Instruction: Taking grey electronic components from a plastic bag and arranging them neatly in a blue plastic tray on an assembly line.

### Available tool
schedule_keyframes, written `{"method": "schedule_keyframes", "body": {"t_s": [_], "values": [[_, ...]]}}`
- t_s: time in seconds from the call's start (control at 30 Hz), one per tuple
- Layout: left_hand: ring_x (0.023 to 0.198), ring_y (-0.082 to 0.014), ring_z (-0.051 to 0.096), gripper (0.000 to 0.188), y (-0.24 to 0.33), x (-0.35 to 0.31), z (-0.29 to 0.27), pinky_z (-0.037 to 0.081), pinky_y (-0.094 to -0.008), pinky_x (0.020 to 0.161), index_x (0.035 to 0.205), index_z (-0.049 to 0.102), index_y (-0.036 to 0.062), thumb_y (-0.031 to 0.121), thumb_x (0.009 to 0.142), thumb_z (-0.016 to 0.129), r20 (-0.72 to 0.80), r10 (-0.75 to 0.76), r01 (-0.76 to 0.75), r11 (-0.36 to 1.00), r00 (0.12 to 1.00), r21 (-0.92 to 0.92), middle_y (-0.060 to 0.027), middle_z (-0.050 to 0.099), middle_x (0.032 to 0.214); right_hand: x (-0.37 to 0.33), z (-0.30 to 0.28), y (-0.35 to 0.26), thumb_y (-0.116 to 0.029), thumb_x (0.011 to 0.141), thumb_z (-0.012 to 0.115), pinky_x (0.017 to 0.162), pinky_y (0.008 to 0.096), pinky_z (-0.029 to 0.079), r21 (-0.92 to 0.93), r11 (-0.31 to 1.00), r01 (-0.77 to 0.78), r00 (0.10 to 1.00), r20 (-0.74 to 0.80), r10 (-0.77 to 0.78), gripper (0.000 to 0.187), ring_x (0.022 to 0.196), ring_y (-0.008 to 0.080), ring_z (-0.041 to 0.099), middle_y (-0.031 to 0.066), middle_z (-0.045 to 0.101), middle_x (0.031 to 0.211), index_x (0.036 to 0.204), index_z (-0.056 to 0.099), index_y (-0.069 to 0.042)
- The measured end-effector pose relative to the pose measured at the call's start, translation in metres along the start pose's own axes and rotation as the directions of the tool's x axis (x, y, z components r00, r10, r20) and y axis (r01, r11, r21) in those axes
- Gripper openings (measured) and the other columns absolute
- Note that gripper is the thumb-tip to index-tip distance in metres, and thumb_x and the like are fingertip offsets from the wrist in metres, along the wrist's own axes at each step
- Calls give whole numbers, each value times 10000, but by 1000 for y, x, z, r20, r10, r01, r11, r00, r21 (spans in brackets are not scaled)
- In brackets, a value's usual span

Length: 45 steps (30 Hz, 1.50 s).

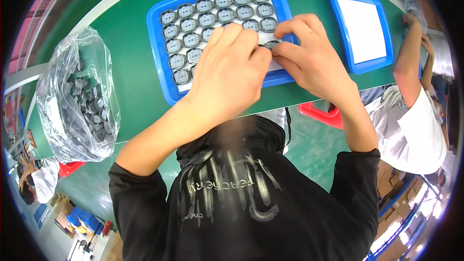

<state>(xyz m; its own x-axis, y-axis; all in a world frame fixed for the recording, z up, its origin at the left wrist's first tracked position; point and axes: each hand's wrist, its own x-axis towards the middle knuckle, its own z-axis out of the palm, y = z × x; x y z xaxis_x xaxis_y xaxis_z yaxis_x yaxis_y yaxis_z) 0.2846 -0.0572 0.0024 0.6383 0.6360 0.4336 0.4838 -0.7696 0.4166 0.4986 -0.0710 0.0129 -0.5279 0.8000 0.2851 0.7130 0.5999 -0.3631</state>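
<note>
A blue tray with a white lining holds rows of small grey oval plastic parts, each with a dark rim. Over the tray's front half, my left hand is closed, its fingers curled together; whatever its fingertips hold is hidden. My right hand pinches in from the right, its thumb and fingers around one grey oval part that shows only partly, close to the left hand's fingertips. Both hands hide part of the front rows.
On the green table, a clear plastic bag of loose grey parts lies at left. A second blue tray with a white lining lies at right. Beyond it, a person in a white shirt works. Red stools stand below the edge.
</note>
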Motion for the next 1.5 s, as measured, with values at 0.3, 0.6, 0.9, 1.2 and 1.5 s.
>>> {"method": "schedule_keyframes", "body": {"t_s": [0.3,0.6,0.9,1.2,1.5], "values": [[861,-279,525,93,-14,8,6,440,-397,770,737,644,30,66,752,729,-16,-48,49,998,999,47,-92,529,832,3,3,9,-39,752,777,951,422,446,-14,1000,-5,999,-32,5,162,1097,318,525,72,604,1107,898,710,-52],[957,-308,677,204,-58,-62,-114,543,-376,838,1012,739,44,60,812,779,-208,-440,472,871,873,139,-124,707,996,20,-21,-2,-35,747,799,904,405,485,22,1000,-17,993,-118,19,268,1091,316,569,77,650,1126,1001,713,-53],[1010,-384,651,374,-99,-167,-183,529,-433,889,1202,670,93,71,836,743,-164,-820,824,498,549,269,-181,617,1170,155,31,-99,-67,836,721,870,408,533,365,882,297,936,72,-345,343,1018,319,657,136,648,1163,1167,651,-12],[854,-280,688,239,-99,-184,-185,555,-378,768,1088,692,35,27,851,719,-329,-727,795,583,603,168,-139,671,1030,256,165,-180,-168,845,681,837,492,554,262,925,274,843,397,-362,297,994,365,680,179,650,1110,1095,672,-8],[803,-182,594,183,-85,-161,-195,499,-313,756,1088,693,15,28,906,708,-433,-495,614,765,753,194,-74,673,958,248,99,-105,-137,911,694,758,318,558,947,86,-311,933,321,-161,312,848,201,697,129,728,1055,1181,688,19]]}}
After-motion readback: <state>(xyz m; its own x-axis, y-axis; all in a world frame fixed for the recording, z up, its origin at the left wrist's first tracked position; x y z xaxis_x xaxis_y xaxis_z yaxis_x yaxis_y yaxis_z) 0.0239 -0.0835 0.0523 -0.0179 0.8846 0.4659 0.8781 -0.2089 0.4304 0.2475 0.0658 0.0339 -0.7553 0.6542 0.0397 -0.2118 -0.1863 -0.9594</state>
